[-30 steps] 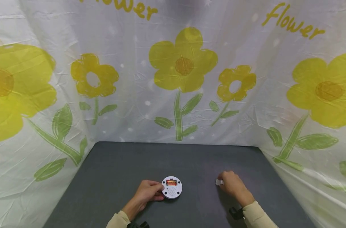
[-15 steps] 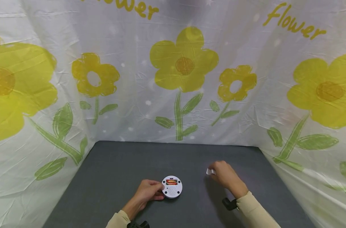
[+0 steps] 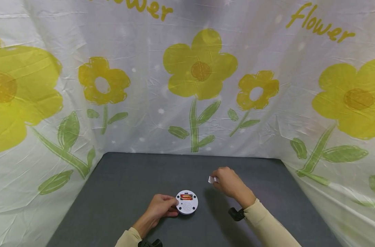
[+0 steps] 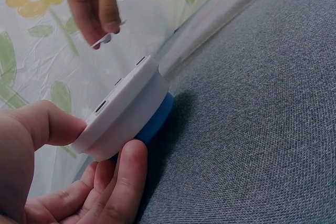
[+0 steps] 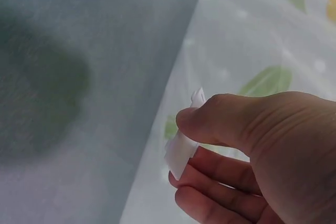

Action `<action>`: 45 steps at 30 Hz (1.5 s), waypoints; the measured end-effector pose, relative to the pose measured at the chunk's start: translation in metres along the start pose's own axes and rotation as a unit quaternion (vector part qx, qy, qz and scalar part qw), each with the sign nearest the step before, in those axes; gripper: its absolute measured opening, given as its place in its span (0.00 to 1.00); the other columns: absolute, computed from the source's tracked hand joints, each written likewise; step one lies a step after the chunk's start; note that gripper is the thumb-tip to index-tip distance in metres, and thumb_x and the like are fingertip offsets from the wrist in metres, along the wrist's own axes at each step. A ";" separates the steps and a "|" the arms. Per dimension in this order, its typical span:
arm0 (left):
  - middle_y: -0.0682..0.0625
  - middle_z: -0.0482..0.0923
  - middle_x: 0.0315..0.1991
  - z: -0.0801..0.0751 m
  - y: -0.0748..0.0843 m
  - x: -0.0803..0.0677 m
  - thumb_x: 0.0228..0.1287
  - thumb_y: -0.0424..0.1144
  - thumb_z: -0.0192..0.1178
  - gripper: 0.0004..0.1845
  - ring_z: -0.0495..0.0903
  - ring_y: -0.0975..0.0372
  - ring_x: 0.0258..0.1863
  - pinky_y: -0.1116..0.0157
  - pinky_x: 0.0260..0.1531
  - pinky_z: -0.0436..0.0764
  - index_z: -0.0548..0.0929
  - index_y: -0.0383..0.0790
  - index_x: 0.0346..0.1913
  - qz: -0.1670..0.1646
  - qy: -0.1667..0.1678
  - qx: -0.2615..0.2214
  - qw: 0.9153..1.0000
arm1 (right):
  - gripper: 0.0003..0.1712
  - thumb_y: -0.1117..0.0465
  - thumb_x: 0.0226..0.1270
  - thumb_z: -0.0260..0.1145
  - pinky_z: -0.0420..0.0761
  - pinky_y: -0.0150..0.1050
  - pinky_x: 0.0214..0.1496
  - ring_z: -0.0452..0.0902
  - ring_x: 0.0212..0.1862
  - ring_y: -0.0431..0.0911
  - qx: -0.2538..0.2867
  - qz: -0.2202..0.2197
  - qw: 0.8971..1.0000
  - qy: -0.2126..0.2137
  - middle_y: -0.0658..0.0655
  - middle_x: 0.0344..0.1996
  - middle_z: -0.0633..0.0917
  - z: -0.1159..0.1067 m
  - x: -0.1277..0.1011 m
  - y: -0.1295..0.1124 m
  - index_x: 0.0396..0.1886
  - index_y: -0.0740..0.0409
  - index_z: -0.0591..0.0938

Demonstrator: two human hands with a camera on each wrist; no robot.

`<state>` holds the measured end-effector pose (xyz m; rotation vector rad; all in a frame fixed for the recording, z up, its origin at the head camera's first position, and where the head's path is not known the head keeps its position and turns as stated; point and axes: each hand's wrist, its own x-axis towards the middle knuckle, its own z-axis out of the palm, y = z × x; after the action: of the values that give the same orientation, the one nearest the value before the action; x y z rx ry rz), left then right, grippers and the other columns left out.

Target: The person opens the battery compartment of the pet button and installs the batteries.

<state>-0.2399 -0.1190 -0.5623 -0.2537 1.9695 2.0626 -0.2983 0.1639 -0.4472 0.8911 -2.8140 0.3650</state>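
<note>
A round white battery-powered device (image 3: 187, 207) lies with its underside up on the grey table. Two red batteries (image 3: 186, 197) show in its uncovered compartment, above a patch of small speaker holes. Its lower part is blue (image 4: 156, 119) in the left wrist view. My left hand (image 3: 161, 206) pinches the device's left edge between thumb and fingers. Above the table, up and to the right of the device, my right hand (image 3: 230, 181) holds a small white battery cover (image 5: 182, 151) between thumb and fingers. Part of that cover is hidden by the thumb.
The dark grey cloth-covered table (image 3: 138, 171) reaches back to a white curtain (image 3: 144, 120) printed with yellow flowers. The curtain also stands along the left and right sides. A black wrist strap (image 3: 236, 214) sits on my right wrist.
My right hand has moved left and away from me with the battery cover, coming closer to the device. The left hand and the device have stayed in place.
</note>
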 end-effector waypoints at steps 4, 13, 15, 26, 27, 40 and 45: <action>0.45 0.90 0.33 0.000 -0.001 0.001 0.63 0.31 0.68 0.16 0.90 0.61 0.28 0.65 0.31 0.94 0.87 0.22 0.50 0.000 0.001 -0.002 1.000 | 0.08 0.71 0.63 0.79 0.90 0.48 0.38 0.88 0.39 0.52 0.002 -0.020 1.000 -0.005 0.59 0.36 0.90 0.000 0.010 -0.013 0.42 0.61 0.93; 0.44 0.90 0.33 -0.001 -0.001 0.002 0.63 0.31 0.68 0.16 0.89 0.61 0.28 0.65 0.32 0.94 0.87 0.22 0.50 0.007 -0.001 -0.001 1.000 | 0.09 0.70 0.65 0.79 0.92 0.45 0.41 0.90 0.42 0.51 0.007 -0.063 0.997 -0.033 0.59 0.39 0.92 0.011 0.028 -0.039 0.45 0.62 0.93; 0.44 0.90 0.33 -0.002 -0.001 0.002 0.64 0.31 0.68 0.15 0.89 0.61 0.28 0.65 0.32 0.94 0.87 0.23 0.50 0.007 -0.001 0.002 1.000 | 0.09 0.69 0.66 0.79 0.92 0.43 0.41 0.90 0.42 0.50 0.007 -0.072 0.997 -0.040 0.58 0.40 0.92 0.015 0.031 -0.044 0.46 0.61 0.93; 0.45 0.90 0.33 -0.002 -0.005 0.003 0.64 0.32 0.68 0.15 0.90 0.61 0.29 0.64 0.31 0.94 0.88 0.24 0.48 0.015 -0.001 0.010 1.000 | 0.11 0.66 0.66 0.80 0.88 0.34 0.37 0.89 0.43 0.46 0.003 -0.105 0.992 -0.072 0.55 0.42 0.92 0.036 0.034 -0.064 0.48 0.58 0.94; 0.45 0.90 0.33 -0.002 -0.005 0.003 0.64 0.32 0.68 0.15 0.90 0.61 0.29 0.64 0.31 0.94 0.88 0.24 0.48 0.016 -0.001 0.008 1.000 | 0.11 0.66 0.66 0.80 0.88 0.33 0.38 0.89 0.44 0.46 0.002 -0.104 0.992 -0.074 0.54 0.42 0.92 0.037 0.033 -0.065 0.48 0.58 0.94; 0.46 0.90 0.33 -0.002 -0.004 0.001 0.64 0.32 0.68 0.14 0.90 0.61 0.28 0.65 0.31 0.93 0.87 0.23 0.48 0.018 -0.009 0.000 1.000 | 0.10 0.62 0.65 0.83 0.88 0.31 0.38 0.88 0.42 0.42 0.001 -0.134 0.989 -0.069 0.53 0.40 0.93 0.049 0.030 -0.072 0.45 0.57 0.94; 0.45 0.90 0.33 -0.002 -0.004 0.001 0.64 0.31 0.67 0.14 0.90 0.62 0.28 0.66 0.31 0.93 0.87 0.23 0.49 0.020 -0.009 -0.003 1.000 | 0.07 0.66 0.66 0.80 0.89 0.31 0.38 0.89 0.42 0.42 0.004 -0.137 0.989 -0.062 0.52 0.39 0.93 0.053 0.031 -0.072 0.43 0.56 0.95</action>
<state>-0.2402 -0.1208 -0.5665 -0.1986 1.9739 2.0873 -0.2860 0.0756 -0.4779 1.3254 -2.7442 0.2914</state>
